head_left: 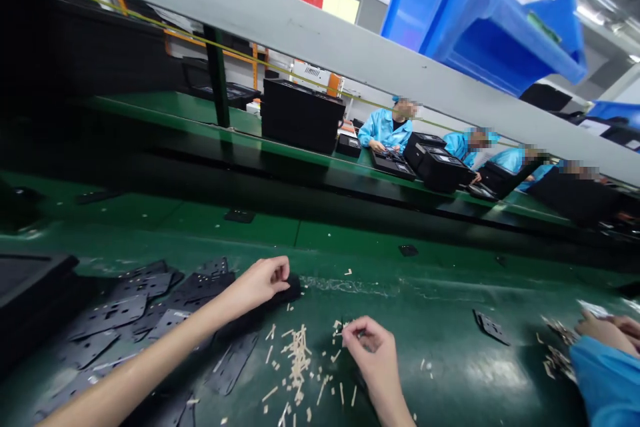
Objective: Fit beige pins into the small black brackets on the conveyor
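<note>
The right grip [363, 347], almost closed, hovers at the pale strips [299, 360] lying just to its left on the green table [440, 280]; the left grip [259, 283], nearer the black plates [107, 317], clamps a dark pad [290, 290].

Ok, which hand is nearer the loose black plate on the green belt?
Right hand: nearer, to the left of the loose black plate. Left hand: farther left, beyond the right hand.

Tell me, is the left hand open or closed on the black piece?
Closed: the left hand curls its fingers around the end of the black piece.
</note>
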Demonstrator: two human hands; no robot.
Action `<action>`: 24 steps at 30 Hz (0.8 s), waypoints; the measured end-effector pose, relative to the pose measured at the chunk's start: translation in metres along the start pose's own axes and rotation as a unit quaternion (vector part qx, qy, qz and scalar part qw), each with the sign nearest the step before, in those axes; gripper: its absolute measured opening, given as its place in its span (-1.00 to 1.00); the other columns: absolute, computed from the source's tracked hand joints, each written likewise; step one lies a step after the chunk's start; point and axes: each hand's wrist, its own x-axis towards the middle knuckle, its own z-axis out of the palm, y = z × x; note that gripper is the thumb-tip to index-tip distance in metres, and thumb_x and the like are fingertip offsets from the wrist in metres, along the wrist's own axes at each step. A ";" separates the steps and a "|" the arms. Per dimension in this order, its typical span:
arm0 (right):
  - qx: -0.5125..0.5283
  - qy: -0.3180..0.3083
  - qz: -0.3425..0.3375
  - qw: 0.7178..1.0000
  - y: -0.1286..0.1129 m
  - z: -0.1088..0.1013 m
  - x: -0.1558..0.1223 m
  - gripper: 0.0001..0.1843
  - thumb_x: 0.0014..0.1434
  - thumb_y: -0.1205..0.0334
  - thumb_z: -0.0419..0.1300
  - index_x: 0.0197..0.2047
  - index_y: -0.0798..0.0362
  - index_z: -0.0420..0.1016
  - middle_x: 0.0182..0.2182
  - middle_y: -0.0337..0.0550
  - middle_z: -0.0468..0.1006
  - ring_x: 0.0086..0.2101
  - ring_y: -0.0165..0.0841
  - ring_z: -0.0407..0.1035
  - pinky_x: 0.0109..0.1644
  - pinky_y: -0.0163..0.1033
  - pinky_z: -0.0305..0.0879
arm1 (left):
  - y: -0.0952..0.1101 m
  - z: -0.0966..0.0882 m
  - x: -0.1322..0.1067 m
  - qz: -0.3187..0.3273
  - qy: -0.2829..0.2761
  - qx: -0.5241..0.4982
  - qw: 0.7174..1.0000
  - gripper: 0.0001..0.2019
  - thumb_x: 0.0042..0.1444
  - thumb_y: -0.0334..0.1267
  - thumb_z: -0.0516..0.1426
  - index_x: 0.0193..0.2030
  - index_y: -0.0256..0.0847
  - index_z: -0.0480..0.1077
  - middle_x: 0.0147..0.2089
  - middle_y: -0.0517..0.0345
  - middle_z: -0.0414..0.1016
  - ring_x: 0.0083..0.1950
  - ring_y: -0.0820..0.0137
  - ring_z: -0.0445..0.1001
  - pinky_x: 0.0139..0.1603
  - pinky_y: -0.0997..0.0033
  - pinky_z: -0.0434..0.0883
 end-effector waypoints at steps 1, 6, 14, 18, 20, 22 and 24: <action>0.034 -0.003 0.021 0.999 -0.005 0.004 0.003 -0.73 -0.02 0.07 0.27 -0.54 0.12 0.46 -0.64 -0.22 0.44 -0.64 -0.46 0.23 -0.61 -0.39 0.15 | 0.004 0.002 -0.001 0.001 0.000 -0.032 0.999 -0.88 0.01 -0.24 0.04 -0.45 -0.19 0.15 -0.46 0.22 0.36 -0.40 0.39 0.39 -0.42 0.50 0.26; 0.139 -0.046 0.048 0.988 -0.045 0.023 0.020 -0.75 -0.01 0.10 0.28 -0.51 0.10 0.40 -0.60 -0.24 0.42 -0.64 -0.51 0.17 -0.63 -0.42 0.06 | 0.040 0.010 -0.015 0.006 -0.012 -0.378 0.926 -0.70 0.00 -0.05 0.12 -0.40 -0.18 0.08 -0.43 0.22 0.35 -0.44 0.44 0.35 -0.56 0.58 0.22; 0.070 0.007 -0.098 0.993 -0.072 0.035 0.020 -0.85 0.10 0.21 0.18 -0.46 0.07 0.39 -0.37 -0.08 0.50 -0.41 -0.36 0.38 -0.55 -0.38 0.21 | 0.076 -0.003 -0.051 0.066 0.013 -0.521 0.851 -0.67 0.01 -0.16 0.19 -0.50 -0.23 0.09 -0.51 0.31 0.17 -0.44 0.53 0.22 -0.42 0.57 0.18; 0.030 0.029 -0.079 0.996 -0.082 0.033 0.011 -0.87 0.10 0.25 0.19 -0.46 0.08 0.39 -0.36 -0.08 0.51 -0.40 -0.34 0.41 -0.49 -0.34 0.27 | 0.078 0.002 -0.058 0.074 -0.007 -0.541 0.838 -0.73 0.04 -0.21 0.18 -0.47 -0.24 0.13 -0.47 0.28 0.22 -0.41 0.51 0.26 -0.39 0.57 0.23; 0.014 0.031 -0.081 0.996 -0.087 0.032 0.008 -0.88 0.10 0.27 0.19 -0.45 0.07 0.40 -0.38 -0.11 0.51 -0.40 -0.35 0.41 -0.45 -0.33 0.30 | 0.078 0.006 -0.059 0.078 -0.009 -0.527 0.846 -0.77 0.06 -0.25 0.16 -0.45 -0.25 0.17 -0.45 0.26 0.22 -0.39 0.50 0.26 -0.39 0.57 0.25; 0.001 0.032 -0.098 0.995 -0.090 0.031 0.006 -0.91 0.11 0.30 0.19 -0.44 0.05 0.41 -0.40 -0.14 0.51 -0.39 -0.36 0.41 -0.40 -0.34 0.32 | 0.077 0.010 -0.061 0.085 -0.002 -0.503 0.860 -0.81 0.07 -0.28 0.13 -0.45 -0.26 0.20 -0.43 0.25 0.20 -0.38 0.50 0.25 -0.42 0.59 0.26; -0.011 0.032 -0.115 0.993 -0.092 0.030 0.005 -0.92 0.11 0.33 0.18 -0.43 0.04 0.41 -0.42 -0.17 0.51 -0.38 -0.37 0.41 -0.38 -0.34 0.32 | 0.078 0.012 -0.063 0.086 0.006 -0.476 0.875 -0.84 0.08 -0.31 0.11 -0.46 -0.26 0.21 -0.42 0.24 0.19 -0.39 0.50 0.22 -0.44 0.60 0.26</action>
